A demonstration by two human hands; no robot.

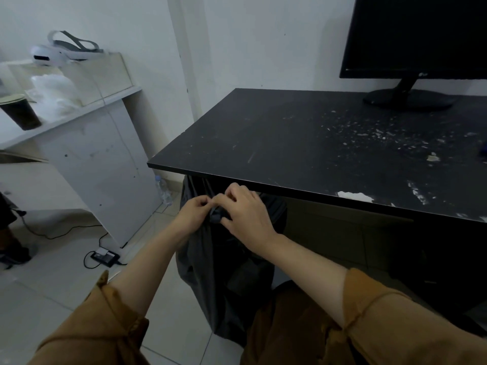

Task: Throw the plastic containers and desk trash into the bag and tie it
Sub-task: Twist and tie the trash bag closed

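- Head view: the black bag [224,262] hangs just below the front edge of the black desk [303,143], at about 6 o'clock from the frame's centre, its top bunched into a narrow neck.
- The left hand [193,213] has its fingers curled tight and pinches that neck from the 9 o'clock side.
- The right hand [246,214] is on the 3 o'clock side, fingers bent over the bunched plastic and thumb under it. The two hands' fingertips almost meet.
- White flecks [369,133] are scattered on the desk at 2 o'clock from the hands.
- A monitor [416,35] stands at the desk's far right, at 1 o'clock.
- A paper cup [21,111] stands on a white shelf [87,108] at 10 o'clock.
- A water bottle [163,189] stands on the floor at 9 o'clock from the bag's neck.
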